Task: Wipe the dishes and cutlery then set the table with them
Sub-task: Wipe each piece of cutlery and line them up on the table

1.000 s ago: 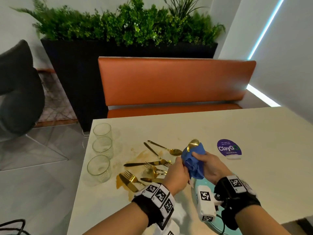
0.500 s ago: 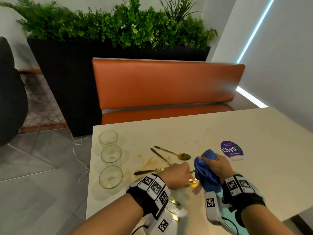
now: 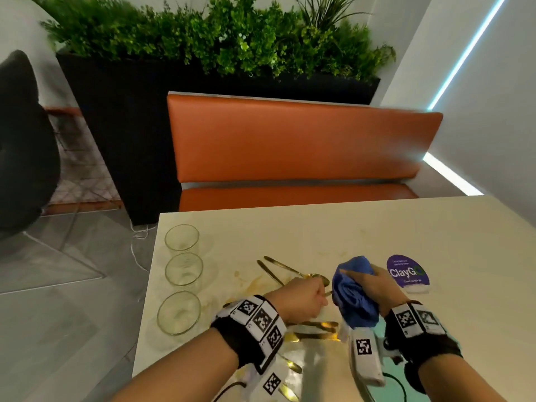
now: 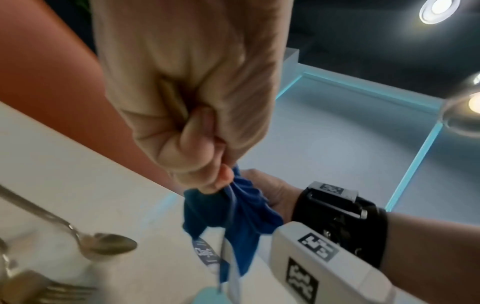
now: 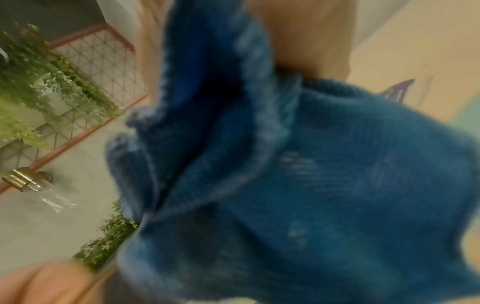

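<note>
a pale tabletop [image 3: 377, 236] carries a brown smear [image 3: 255, 285], three empty glasses [image 3: 183, 269] in a row by its left edge, gold cutlery [image 3: 290, 271] and a purple sticker [image 3: 407, 271]. behind stand an orange bench [image 3: 290, 140] and a dark planter [image 3: 121, 126] of greenery. the right hand [image 3: 374, 285] clutches a bunched blue cloth [image 3: 353, 294]; the left hand [image 3: 298, 300], fingers curled, grips a thin gold handle at the cloth.

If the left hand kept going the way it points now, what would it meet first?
The blue cloth bunched in the right hand. The left hand points right at it, fingertips already at its folds; how much they touch is unclear.
</note>
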Motion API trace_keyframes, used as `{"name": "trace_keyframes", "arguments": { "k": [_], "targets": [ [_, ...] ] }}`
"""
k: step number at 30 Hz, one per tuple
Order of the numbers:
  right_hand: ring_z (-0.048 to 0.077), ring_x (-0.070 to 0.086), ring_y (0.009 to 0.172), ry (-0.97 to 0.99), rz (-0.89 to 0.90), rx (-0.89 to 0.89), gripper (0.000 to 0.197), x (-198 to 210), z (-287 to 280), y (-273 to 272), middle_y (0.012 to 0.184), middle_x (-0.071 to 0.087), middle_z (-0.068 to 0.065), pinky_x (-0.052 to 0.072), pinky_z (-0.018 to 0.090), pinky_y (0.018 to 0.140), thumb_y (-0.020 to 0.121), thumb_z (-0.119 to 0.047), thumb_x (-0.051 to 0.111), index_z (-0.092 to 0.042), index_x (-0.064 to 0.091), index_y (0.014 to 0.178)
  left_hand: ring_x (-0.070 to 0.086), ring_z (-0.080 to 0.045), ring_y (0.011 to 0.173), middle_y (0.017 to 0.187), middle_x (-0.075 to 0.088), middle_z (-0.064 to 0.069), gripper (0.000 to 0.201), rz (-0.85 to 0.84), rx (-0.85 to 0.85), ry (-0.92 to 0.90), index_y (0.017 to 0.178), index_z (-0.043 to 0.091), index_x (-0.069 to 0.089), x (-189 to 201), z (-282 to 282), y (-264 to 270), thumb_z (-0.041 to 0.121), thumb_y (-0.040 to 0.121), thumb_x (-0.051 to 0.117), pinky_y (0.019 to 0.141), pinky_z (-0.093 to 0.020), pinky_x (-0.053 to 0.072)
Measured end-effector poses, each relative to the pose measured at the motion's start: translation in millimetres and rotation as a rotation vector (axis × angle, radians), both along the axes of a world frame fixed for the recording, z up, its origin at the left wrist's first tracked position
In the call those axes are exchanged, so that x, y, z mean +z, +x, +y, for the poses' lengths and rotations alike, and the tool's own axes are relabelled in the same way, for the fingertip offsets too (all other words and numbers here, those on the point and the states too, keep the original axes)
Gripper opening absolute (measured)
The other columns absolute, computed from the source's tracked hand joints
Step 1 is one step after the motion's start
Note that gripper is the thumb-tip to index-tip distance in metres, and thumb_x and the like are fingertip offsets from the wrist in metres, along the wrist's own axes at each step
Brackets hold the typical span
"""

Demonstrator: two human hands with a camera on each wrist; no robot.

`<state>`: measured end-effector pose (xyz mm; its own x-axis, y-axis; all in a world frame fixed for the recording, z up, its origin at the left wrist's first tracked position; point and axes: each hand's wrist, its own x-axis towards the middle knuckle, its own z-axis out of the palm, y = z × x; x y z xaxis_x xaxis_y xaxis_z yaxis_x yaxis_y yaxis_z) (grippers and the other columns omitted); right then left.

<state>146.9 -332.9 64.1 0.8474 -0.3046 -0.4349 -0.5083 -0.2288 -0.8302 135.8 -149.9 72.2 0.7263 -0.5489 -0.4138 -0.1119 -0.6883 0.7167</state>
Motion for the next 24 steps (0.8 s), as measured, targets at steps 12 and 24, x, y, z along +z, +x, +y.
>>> {"name": "trace_keyframes", "arguments": {
  "k": [12, 24],
  "targets": [
    [0.031, 0.061, 0.073, 0.029, -0.041, -0.151, 0.016, -14.8, -27.7, 25.4, 0.075, 0.063, 0.017, 0.053, 0.042, 0.074, 0.080, -0.017, 0.070, -0.010, 0.060, 0.071, 0.049, -0.009, 0.067, 0.097, 0.068, -0.008, 0.025, 0.205, 0.233, -0.108, 0.108, 0.010, 0.058, -8.2, 1.4, 18.0, 0.018, 0.098, 0.036, 0.061, -0.022, 0.039],
    [0.035, 0.063, 0.083, 0.332, 0.080, -0.159, 0.046, -24.7, -1.5, 30.3, 0.089, 0.068, 0.021, 0.051, 0.045, 0.081, 0.078, -0.040, 0.069, 0.003, 0.063, 0.093, 0.045, -0.006, 0.060, 0.073, 0.058, 0.002, 0.022, 0.307, 0.463, -0.326, 0.088, 0.016, 0.057, -44.8, -35.4, 7.1, 0.011, 0.097, 0.038, 0.055, -0.019, 0.035]
  ]
}}
